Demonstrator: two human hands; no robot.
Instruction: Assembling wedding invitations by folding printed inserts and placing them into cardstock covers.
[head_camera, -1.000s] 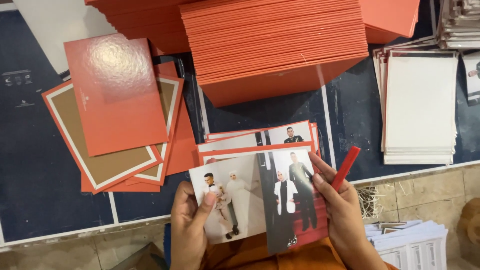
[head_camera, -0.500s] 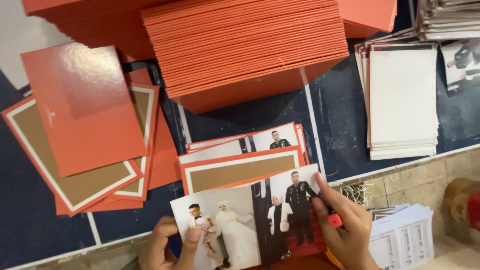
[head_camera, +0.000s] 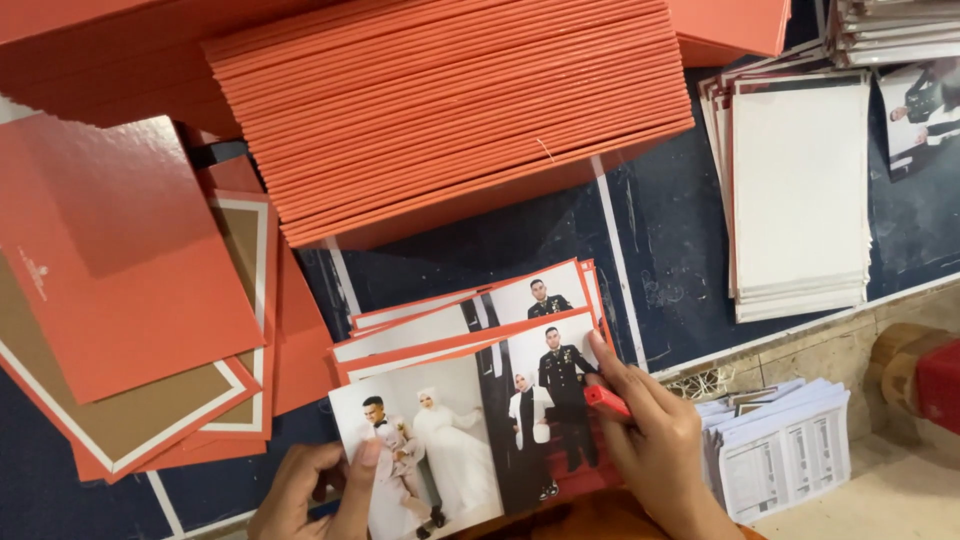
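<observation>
The left hand (head_camera: 320, 490) is pinching the photo print (head_camera: 440, 440); the right hand (head_camera: 650, 440), fingers curled, is gripping a red tool (head_camera: 606, 400) on it; the tall stack of red covers (head_camera: 450, 110) behind is waiting.

Photo spread (head_camera: 470, 430) under both hands — card stack (head_camera: 450, 110) behind, paper pile (head_camera: 800, 190) right.

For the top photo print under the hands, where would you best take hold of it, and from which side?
Probably the near left corner of the top photo print, from the person's side. It lies flat on the fanned stack of prints, and that corner overhangs where the left hand already pinches it. The right hand covers its right edge.
</observation>
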